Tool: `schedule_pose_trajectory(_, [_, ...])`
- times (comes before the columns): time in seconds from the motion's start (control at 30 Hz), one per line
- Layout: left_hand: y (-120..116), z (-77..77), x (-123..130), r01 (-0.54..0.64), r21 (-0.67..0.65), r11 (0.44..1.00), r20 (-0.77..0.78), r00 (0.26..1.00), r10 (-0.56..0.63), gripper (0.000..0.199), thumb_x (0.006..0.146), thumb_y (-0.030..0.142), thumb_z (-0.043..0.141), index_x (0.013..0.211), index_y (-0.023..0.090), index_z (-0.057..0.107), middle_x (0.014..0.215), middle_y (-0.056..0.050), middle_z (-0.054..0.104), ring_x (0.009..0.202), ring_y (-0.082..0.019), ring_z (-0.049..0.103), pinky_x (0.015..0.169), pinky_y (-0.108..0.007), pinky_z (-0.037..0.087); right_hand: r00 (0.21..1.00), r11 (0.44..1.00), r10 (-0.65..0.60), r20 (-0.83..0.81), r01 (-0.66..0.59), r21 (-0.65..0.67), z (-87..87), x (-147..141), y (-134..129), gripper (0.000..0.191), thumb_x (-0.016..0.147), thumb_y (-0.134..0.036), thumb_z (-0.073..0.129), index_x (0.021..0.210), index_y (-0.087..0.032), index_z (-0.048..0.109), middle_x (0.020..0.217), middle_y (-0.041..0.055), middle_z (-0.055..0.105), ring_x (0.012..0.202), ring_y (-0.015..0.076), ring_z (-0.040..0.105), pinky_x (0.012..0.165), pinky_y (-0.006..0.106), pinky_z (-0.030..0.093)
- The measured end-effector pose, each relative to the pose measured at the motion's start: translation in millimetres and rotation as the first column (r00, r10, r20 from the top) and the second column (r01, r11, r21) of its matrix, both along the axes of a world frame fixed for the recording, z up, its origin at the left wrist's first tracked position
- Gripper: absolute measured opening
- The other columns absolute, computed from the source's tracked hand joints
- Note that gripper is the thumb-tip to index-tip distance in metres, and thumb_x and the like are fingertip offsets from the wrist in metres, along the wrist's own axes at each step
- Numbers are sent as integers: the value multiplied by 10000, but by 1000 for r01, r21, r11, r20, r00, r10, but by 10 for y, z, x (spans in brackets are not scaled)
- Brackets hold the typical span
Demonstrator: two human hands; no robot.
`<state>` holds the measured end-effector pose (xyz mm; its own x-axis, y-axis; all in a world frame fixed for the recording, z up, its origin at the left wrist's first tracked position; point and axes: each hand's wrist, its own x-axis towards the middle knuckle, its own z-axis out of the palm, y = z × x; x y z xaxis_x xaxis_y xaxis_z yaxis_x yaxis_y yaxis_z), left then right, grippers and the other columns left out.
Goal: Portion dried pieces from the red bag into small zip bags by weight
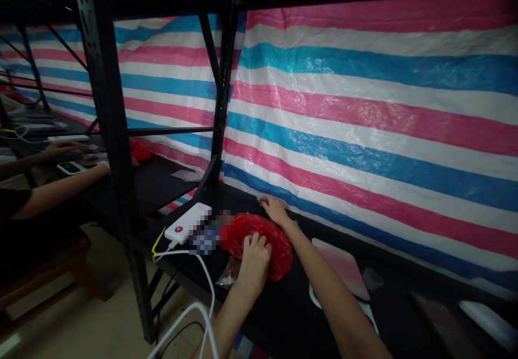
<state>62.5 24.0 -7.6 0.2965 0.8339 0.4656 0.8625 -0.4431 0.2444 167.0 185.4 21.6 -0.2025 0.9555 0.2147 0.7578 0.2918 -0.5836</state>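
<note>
Pressing down on a crumpled red plastic bag (pixel 259 245), the person's left hand (pixel 254 264) sits curled, its fingers (pixel 253 243) bunched into the plastic and clenching a fold of it. The bag lies on a black tabletop (pixel 291 316), toward the far side and just in front of the person. Their right hand (pixel 275 210) reaches past the bag to the far edge of the table, fingers loosely extended and gripping nothing I can make out, the tips beside a small clear scrap (pixel 263 201) against the striped tarp (pixel 364 116).

To the left of the bag, touching it, is a pixelated patch (pixel 209 232) that hides whatever lies there. Just beyond that sits a white power bank (pixel 186 223) with a red button, a white cable (pixel 202 272) looping from it over the near edge. A crinkled clear wrapper (pixel 229 273) lies near the left wrist. On the right, a pale pink board (pixel 340 267) rests on a white plate (pixel 318 297), beside a small clear cup (pixel 372 279).

Beyond a black steel upright (pixel 109 105), at the far left, a co-worker's two hands (pixel 60 150) rest on another shelf near a phone (pixel 69 168) and a red bag (pixel 140 151).
</note>
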Motion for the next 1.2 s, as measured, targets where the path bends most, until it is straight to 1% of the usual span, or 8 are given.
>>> schedule_pose_trajectory(0.2, [61,247,64,13,-95,995,105,994,-3,130,846,211,458,928,176,552,908,-61,629,876,-217,559,782,-353,362,882,992,-101,-461,56,-112,290,359,-194,344,885,-365,304,1156,-203,441,1017,76,638,663,159,663,476,221,442])
schedule_pose_trajectory(0.33, [168,391,188,24,-114,993,153,988,-7,138,835,243,474,908,164,560,813,-69,653,783,-220,604,739,-331,391,759,985,-120,-640,10,-173,396,598,-483,310,851,-421,375,1035,-205,500,889,61,672,669,173,670,451,201,421])
schedule_pose_trajectory(0.43, [230,435,317,75,-149,986,359,933,-16,150,819,265,495,881,168,592,812,-60,660,785,-204,610,717,-297,418,604,974,-143,-784,-55,-220,413,733,-708,266,825,-419,440,956,-203,525,796,45,677,633,164,664,456,196,412])
schedule_pose_trajectory(0.53, [241,391,447,265,-153,952,588,799,-128,183,798,272,524,900,162,629,891,-62,670,852,-192,607,791,-289,435,417,960,-171,-893,-133,-246,405,823,-900,254,799,-425,503,908,-199,548,732,40,675,587,164,649,458,209,411])
schedule_pose_trajectory(0.63, [199,258,521,466,-135,874,707,663,-244,265,823,279,475,987,141,631,1017,-89,649,968,-196,581,897,-317,411,310,957,-146,-940,-197,-214,368,881,-1050,299,744,-474,580,885,-209,568,766,35,677,621,160,645,493,219,432])
schedule_pose_trajectory(0.77, [111,72,495,537,-42,843,757,567,-324,307,845,196,378,1050,162,603,1109,-89,603,1042,-184,542,949,-345,379,195,959,-104,-975,-240,-151,232,919,-1183,354,588,-372,750,864,-235,576,808,-5,673,666,136,633,559,219,445])
schedule_pose_trajectory(0.97, [98,131,371,262,103,960,802,548,-236,228,864,291,412,892,151,589,909,-64,599,893,-178,547,841,-296,400,246,906,-82,-966,-386,-175,5,886,-1307,346,615,-296,735,919,-217,592,779,-3,665,581,112,596,528,223,425])
schedule_pose_trajectory(1.2, [237,372,374,505,24,863,815,490,-309,250,828,380,486,824,146,574,783,-11,578,771,-138,530,725,-228,402,333,919,-57,-941,-352,-180,21,986,-1322,316,676,-348,688,946,-228,576,720,-18,636,537,100,553,466,207,335])
